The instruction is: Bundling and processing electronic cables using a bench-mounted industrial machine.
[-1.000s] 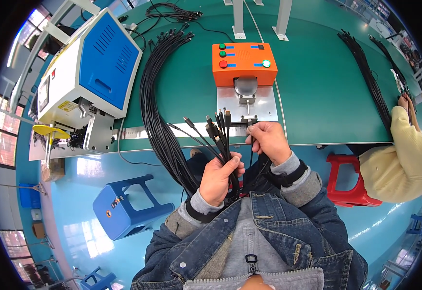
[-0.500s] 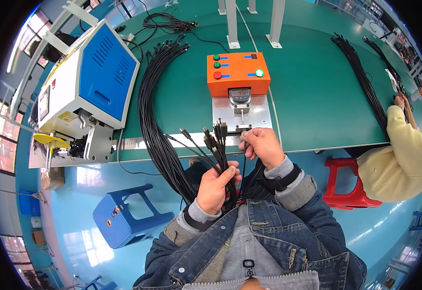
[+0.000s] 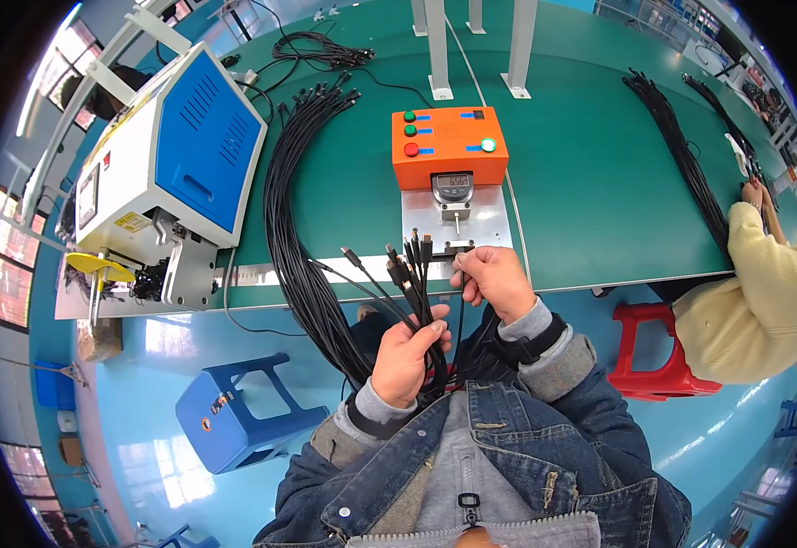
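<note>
My left hand point(image 3: 407, 358) is closed around a bundle of black cables point(image 3: 406, 285), whose connector ends fan out upward past the fingers. With thumb and forefinger pinched, my right hand point(image 3: 492, 281) holds a single black cable point(image 3: 461, 297), its end at the small black slot of a metal fixture point(image 3: 414, 212). Fingers and fixture hide the connector tip itself. On the fixture sits a digital gauge point(image 3: 453, 188) with a lit display. Behind it stands an orange box point(image 3: 448, 146) with green and red buttons and a glowing white-green button.
A thick bundle of black cables point(image 3: 281, 192) curves over the green table point(image 3: 581, 192) edge at left, beside a white and blue machine point(image 3: 199, 137). More cables point(image 3: 681, 151) lie at right near a co-worker in a yellow top point(image 3: 736, 301). Blue point(image 3: 234, 411) and red stools point(image 3: 659, 356) stand below.
The gauge display shows a different reading. Both hands stay almost in place, the right one still pinching the cable at the fixture; the view has shifted slightly.
</note>
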`<state>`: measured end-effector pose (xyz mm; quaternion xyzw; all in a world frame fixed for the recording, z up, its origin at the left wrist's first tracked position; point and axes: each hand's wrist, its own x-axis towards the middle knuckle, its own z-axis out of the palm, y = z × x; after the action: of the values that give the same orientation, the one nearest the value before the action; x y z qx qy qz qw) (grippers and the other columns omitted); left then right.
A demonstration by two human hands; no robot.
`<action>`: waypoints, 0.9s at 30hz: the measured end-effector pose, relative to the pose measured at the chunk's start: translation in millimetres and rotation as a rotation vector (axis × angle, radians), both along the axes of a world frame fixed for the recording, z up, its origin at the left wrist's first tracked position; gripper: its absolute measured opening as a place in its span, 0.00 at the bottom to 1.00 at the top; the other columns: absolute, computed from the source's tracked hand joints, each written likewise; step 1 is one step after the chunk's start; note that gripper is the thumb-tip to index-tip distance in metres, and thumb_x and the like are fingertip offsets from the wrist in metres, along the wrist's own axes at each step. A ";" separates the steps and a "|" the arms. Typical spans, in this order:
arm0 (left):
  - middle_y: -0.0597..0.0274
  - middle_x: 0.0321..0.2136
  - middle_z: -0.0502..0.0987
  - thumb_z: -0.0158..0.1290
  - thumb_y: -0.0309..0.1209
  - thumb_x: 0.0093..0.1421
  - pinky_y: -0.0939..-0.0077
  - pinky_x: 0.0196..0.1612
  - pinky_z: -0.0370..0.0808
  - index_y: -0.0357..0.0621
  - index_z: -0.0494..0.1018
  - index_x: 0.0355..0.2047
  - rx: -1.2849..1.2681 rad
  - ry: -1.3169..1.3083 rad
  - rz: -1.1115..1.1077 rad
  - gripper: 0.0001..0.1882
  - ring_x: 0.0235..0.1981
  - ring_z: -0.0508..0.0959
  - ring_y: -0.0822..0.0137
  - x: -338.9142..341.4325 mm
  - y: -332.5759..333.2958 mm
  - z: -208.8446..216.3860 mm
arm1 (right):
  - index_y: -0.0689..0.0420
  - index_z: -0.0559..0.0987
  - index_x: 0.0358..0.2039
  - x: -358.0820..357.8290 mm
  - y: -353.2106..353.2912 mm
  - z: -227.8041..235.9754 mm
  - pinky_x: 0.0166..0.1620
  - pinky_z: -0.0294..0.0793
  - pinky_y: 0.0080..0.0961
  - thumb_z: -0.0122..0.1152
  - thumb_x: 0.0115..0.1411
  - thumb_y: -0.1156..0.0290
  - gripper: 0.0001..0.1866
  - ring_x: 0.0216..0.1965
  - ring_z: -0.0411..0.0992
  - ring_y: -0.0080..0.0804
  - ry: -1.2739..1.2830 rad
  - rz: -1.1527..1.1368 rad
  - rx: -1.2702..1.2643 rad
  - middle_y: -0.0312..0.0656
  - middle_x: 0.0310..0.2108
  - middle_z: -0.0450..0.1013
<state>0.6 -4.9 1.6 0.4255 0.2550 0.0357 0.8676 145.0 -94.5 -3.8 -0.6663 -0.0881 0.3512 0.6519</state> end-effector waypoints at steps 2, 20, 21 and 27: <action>0.63 0.24 0.70 0.45 0.25 0.55 0.80 0.31 0.69 0.35 0.66 0.39 0.006 -0.017 0.004 0.11 0.26 0.70 0.73 0.4 -0.2 -1.1 | 0.64 0.72 0.19 -1.4 -0.3 0.6 0.12 0.63 0.15 0.50 0.52 0.69 0.11 0.11 0.64 0.18 -0.008 -0.013 0.003 0.38 0.16 0.70; 0.57 0.29 0.72 0.44 0.27 0.56 0.75 0.34 0.72 0.39 0.64 0.35 0.006 -0.003 -0.057 0.06 0.29 0.73 0.67 5.3 1.9 -12.2 | 0.62 0.74 0.25 -25.3 -31.1 7.0 0.21 0.66 0.22 0.55 0.49 0.66 0.11 0.17 0.67 0.26 -1.209 0.246 -0.438 0.40 0.17 0.70; 0.57 0.28 0.72 0.44 0.27 0.56 0.75 0.34 0.72 0.39 0.64 0.34 -0.004 0.008 -0.059 0.06 0.29 0.73 0.67 6.0 1.0 -12.0 | 0.62 0.74 0.25 -26.3 -24.2 14.4 0.20 0.65 0.20 0.55 0.50 0.67 0.11 0.17 0.66 0.24 -1.040 0.144 -0.211 0.39 0.17 0.70; 0.57 0.28 0.72 0.45 0.27 0.56 0.77 0.32 0.71 0.38 0.65 0.35 -0.013 0.029 -0.090 0.07 0.29 0.73 0.68 6.0 -0.3 -11.0 | 0.62 0.74 0.25 -15.5 -6.1 20.2 0.19 0.62 0.13 0.53 0.53 0.69 0.09 0.16 0.62 0.16 -0.217 0.233 0.157 0.34 0.18 0.69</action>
<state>6.7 -5.2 -9.4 0.4314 0.2483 -0.0114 0.8672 129.6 -100.6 16.3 -0.6325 -0.2619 0.3425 0.6435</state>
